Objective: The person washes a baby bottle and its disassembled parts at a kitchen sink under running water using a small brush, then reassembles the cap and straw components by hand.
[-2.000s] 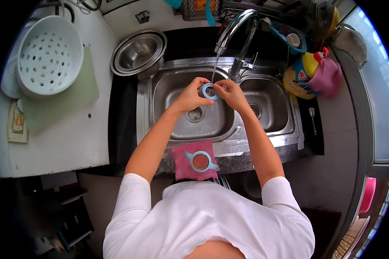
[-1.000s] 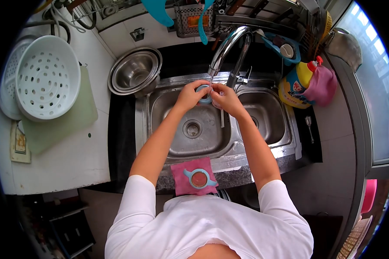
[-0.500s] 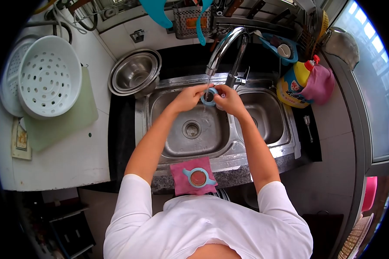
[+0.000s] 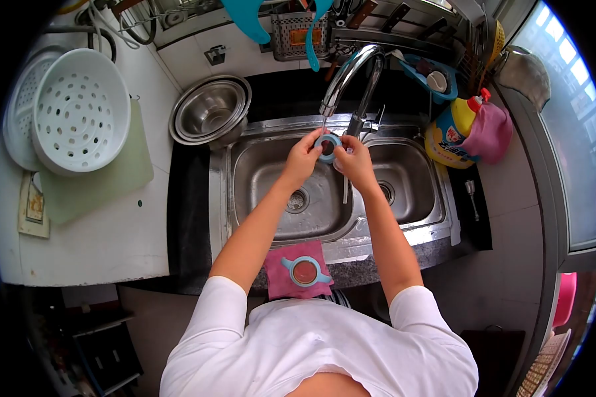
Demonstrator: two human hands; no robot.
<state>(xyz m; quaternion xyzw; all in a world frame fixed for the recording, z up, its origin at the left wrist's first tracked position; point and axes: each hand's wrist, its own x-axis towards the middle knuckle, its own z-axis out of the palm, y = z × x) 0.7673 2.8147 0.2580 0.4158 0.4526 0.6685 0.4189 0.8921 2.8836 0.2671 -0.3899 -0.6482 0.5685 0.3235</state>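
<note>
Under the running faucet (image 4: 341,83), both my hands hold a light blue ring-shaped cup lid (image 4: 326,159) above the sink. My left hand (image 4: 302,161) pinches its left side. On its right side is my right hand (image 4: 355,163), fingers closed. A thin whitish straw (image 4: 345,190) hangs down below the right fingers; whether it is joined to the lid I cannot tell. Water falls from the spout onto the lid near my left fingertips. Nearer to me, a light blue two-handled cup (image 4: 304,272) stands on a pink cloth (image 4: 279,283) at the counter's front edge.
The double steel sink (image 4: 265,228) lies below my hands. Nested steel bowls (image 4: 212,116) stand on its left, beyond them a white colander (image 4: 79,112) and green cutting board (image 4: 129,155). A yellow detergent bottle (image 4: 447,135) with a pink cloth stands right. Knives hang behind.
Both hands have shifted slightly right and toward me with the lid, whose ring now faces up more. The straw now shows hanging below my right hand.
</note>
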